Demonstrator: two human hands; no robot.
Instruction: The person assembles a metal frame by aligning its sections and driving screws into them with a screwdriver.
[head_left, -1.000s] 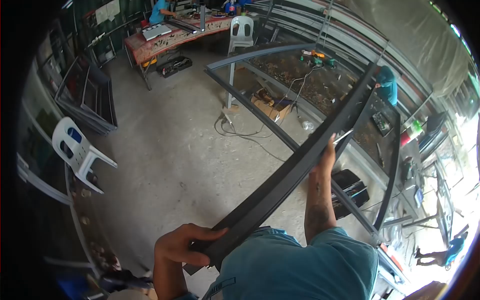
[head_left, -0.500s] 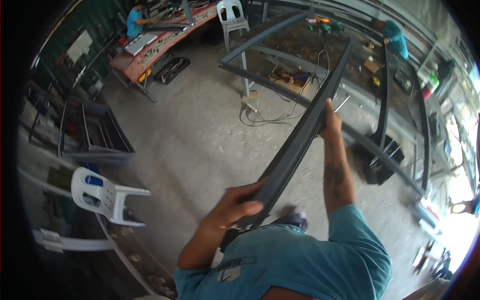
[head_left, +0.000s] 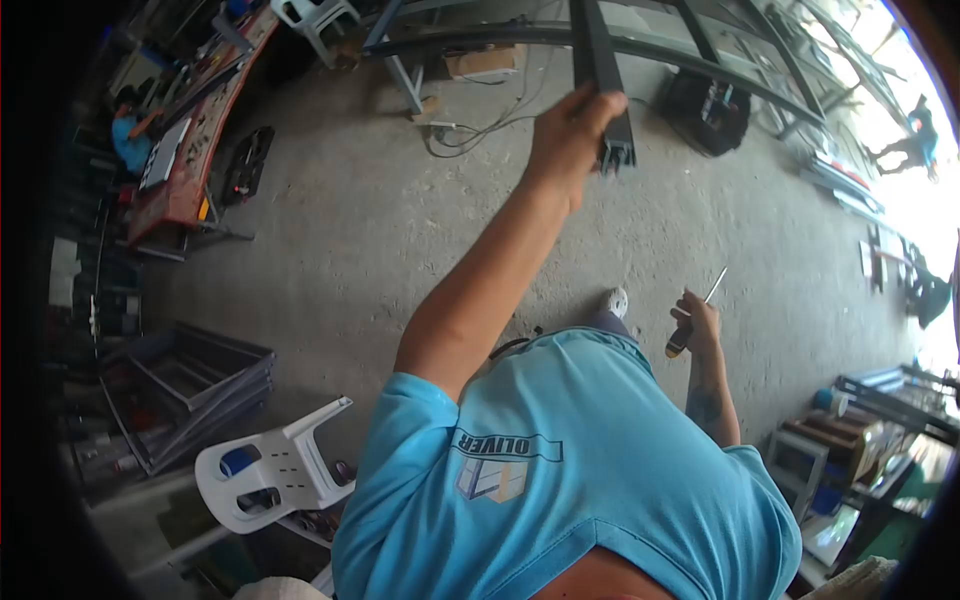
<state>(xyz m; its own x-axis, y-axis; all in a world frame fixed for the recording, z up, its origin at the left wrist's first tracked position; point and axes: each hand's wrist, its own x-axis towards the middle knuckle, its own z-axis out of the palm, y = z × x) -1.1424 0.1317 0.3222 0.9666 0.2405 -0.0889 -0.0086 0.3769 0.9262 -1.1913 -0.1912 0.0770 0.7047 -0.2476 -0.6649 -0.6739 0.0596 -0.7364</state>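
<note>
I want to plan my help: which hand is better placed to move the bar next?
Probably the left hand: it grips the bar near one end. The right hand is apart from the bar and holds a screwdriver.

The left arm (head_left: 490, 275) is outstretched, right fingers (head_left: 690, 300) curled.

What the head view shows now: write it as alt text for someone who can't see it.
A left hand grips a dark bar near its end while the right hand holds a screwdriver. Below is concrete floor, with a red table and white chair to the left.
</note>
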